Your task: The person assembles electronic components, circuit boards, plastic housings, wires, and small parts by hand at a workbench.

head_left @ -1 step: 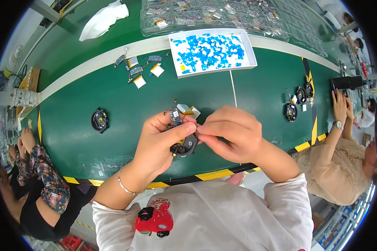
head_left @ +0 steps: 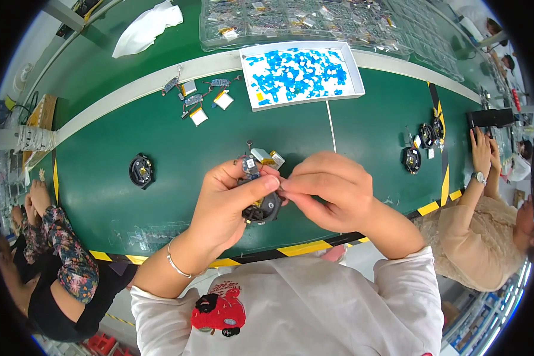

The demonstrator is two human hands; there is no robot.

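My left hand (head_left: 222, 199) is closed round a round black watch case (head_left: 266, 211), its thumb laid over the upper part. A small circuit board (head_left: 250, 168) sticks up by that thumb. Just beyond the fingers are silvery battery pouches (head_left: 269, 158) with a yellow strip; whether they join the board is unclear. My right hand (head_left: 332, 193) is in a pinch, thumb and forefinger meeting at the left thumb's tip beside the case's upper edge. Whatever lies between those fingertips is too small to make out.
A white box (head_left: 302, 105) of small blue and white pieces stands beyond my hands. Boards with batteries (head_left: 199, 116) lie back left. One black case (head_left: 141, 171) sits left, several more (head_left: 412, 160) right. Clear trays (head_left: 302, 24) fill the back. People work at both sides.
The black case has shifted very slightly downward and tilted a little in my left hand. Both hands keep nearly the same pose.
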